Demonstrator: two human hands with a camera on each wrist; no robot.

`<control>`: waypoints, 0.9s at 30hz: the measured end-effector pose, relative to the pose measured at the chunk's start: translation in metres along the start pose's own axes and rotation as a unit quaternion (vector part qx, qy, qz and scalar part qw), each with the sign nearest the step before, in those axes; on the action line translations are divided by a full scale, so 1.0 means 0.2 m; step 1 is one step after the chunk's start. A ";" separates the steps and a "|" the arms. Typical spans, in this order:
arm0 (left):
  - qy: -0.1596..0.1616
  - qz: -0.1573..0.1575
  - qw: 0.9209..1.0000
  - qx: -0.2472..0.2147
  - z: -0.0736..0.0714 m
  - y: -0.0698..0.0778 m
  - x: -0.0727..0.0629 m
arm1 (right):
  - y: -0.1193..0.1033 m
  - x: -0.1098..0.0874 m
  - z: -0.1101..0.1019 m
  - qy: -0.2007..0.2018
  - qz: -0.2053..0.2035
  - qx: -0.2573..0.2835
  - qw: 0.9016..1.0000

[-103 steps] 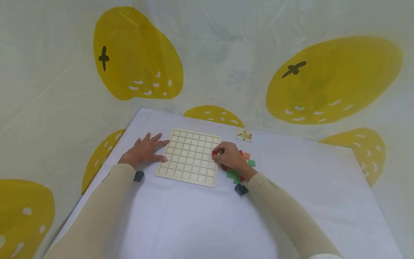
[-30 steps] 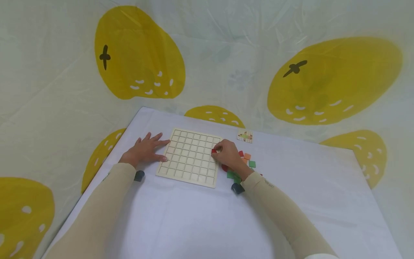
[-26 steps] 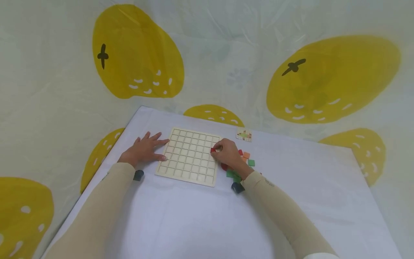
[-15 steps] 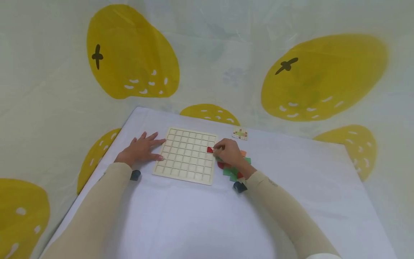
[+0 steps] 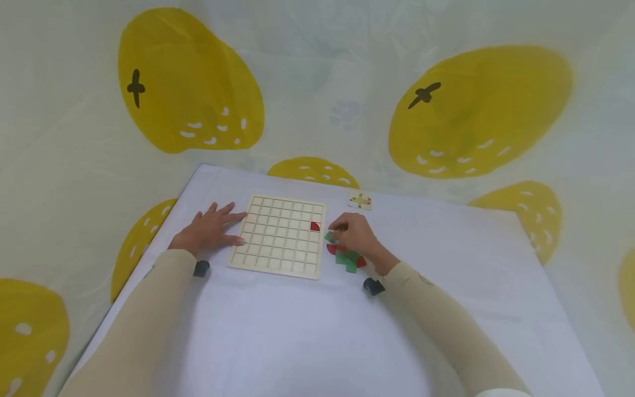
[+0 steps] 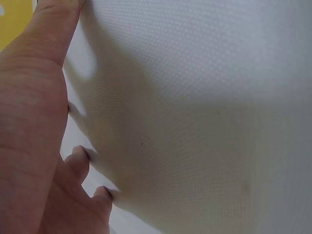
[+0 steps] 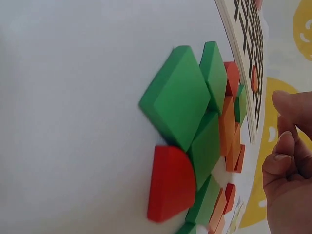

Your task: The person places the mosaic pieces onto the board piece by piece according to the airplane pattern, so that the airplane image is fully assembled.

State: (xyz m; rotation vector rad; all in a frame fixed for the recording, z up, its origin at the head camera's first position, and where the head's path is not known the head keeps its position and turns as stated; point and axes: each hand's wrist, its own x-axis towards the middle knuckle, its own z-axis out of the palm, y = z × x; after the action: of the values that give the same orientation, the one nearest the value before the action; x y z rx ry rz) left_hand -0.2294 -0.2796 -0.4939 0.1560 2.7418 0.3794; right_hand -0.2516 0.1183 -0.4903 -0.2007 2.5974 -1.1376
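Observation:
The wooden grid board lies flat on the white table. My left hand is spread at its left side, with thumb and index fingertip on the edge; the left wrist view shows this hand low over the cloth. A red quarter-round tile sits in a cell of the board's right column. Just right of the board, my right hand hovers over the loose tiles, fingers loosely bent and holding nothing. A green tile lies by its fingertips. The right wrist view shows this hand beyond the pile.
Green tiles, red tiles and orange tiles lie bunched right of the board. A small picture card lies behind them near the table's back edge. A fruit-print curtain hangs behind.
My right hand has let go of the red tile, leaving it in a right-column cell, and has moved right over the loose tiles. The left hand stays at the board's left edge.

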 end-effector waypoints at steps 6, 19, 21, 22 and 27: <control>-0.002 -0.003 1.000 0.002 0.00 -0.01 0.01 | 0.03 -0.05 -0.05 0.000 -0.011 -0.005 1.000; -0.009 0.006 1.000 -0.009 0.01 0.01 0.01 | 0.18 -0.17 -0.13 -0.004 -0.067 -0.054 0.996; -0.007 0.008 1.000 -0.006 0.01 0.01 0.01 | 0.21 -0.19 -0.15 -0.013 -0.064 -0.057 0.996; -0.005 0.007 1.000 -0.004 0.01 0.00 0.01 | 0.22 -0.20 -0.16 -0.017 -0.064 -0.059 0.996; 0.000 0.005 1.000 -0.002 0.01 -0.01 0.01 | 0.28 -0.24 -0.21 -0.032 -0.087 -0.058 0.994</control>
State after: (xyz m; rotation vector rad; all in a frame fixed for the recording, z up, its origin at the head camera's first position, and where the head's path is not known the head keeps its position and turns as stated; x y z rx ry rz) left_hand -0.2318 -0.2808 -0.4964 0.1693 2.7421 0.3872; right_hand -0.2207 0.1969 -0.4933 -0.4904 2.6318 -1.0161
